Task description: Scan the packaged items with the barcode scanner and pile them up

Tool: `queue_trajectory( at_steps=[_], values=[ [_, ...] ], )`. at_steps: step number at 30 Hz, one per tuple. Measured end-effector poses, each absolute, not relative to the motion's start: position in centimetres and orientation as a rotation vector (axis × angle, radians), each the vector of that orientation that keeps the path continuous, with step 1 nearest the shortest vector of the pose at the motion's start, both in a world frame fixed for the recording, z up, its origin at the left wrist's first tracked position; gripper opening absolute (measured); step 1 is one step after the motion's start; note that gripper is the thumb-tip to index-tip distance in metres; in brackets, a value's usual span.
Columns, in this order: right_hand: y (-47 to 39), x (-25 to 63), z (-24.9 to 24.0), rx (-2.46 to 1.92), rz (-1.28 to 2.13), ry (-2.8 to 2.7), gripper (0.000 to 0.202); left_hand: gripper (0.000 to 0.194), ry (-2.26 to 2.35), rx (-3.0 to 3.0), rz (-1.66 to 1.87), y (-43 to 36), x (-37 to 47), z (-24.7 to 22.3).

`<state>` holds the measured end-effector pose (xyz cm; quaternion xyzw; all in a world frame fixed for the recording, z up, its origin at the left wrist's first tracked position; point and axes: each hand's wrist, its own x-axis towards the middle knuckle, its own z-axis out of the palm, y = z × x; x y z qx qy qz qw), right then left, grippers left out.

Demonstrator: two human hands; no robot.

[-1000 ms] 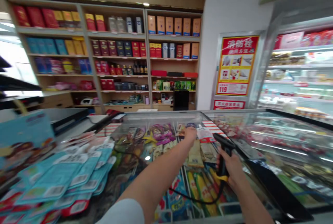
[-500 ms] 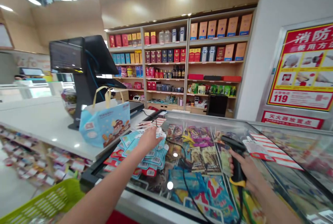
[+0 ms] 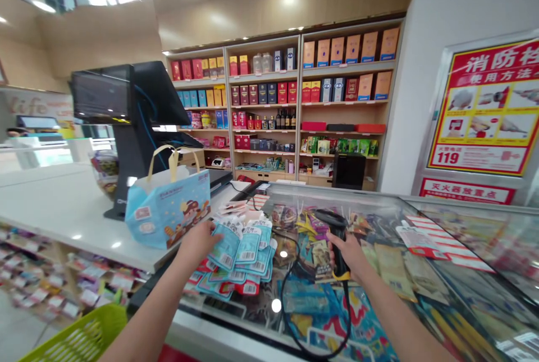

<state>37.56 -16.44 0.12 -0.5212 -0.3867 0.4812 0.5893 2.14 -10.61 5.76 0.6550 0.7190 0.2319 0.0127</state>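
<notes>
My right hand [image 3: 350, 251] is wrapped around the handle of a black barcode scanner [image 3: 332, 218] with a yellow-trimmed base, held above the glass top of a freezer case. Its black cable loops down over the glass. My left hand [image 3: 199, 243] pinches the left edge of a light-blue packet [image 3: 227, 245], thumb on its face; the fingertips are partly hidden. That packet lies on a heap of similar blue and red packets [image 3: 252, 264], several showing barcodes. Behind my left hand stands a light-blue shopping bag [image 3: 168, 205] with yellow handles, upright on the counter edge.
A point-of-sale monitor [image 3: 126, 98] stands on the white counter [image 3: 54, 193] at left. A green basket [image 3: 80, 334] is at lower left. Striped packets [image 3: 442, 244] lie on the glass at right. Shelves of boxes [image 3: 261, 92] line the back wall.
My right hand has moved left with the scanner, closer to the packets. My left hand has drawn back leftward from the top of the heap to a packet's edge.
</notes>
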Motion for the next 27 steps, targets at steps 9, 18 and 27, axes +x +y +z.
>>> queue_trajectory(
  at_steps=[9,18,27],
  values=[
    [-17.5,39.1,0.4,-1.195,1.119,-1.012,0.034,0.015,1.507,1.577,1.561,-7.2,10.9,4.0],
    [-18.4,38.5,0.9,-1.219,1.256,-1.187,0.033,0.019,1.181,1.507,1.75,-3.4,18.4,-0.4],
    [-19.0,37.2,0.3,-1.209,1.288,-1.29,0.033,0.017,1.231,1.381,1.778,-3.2,17.9,-1.9]
  ],
)
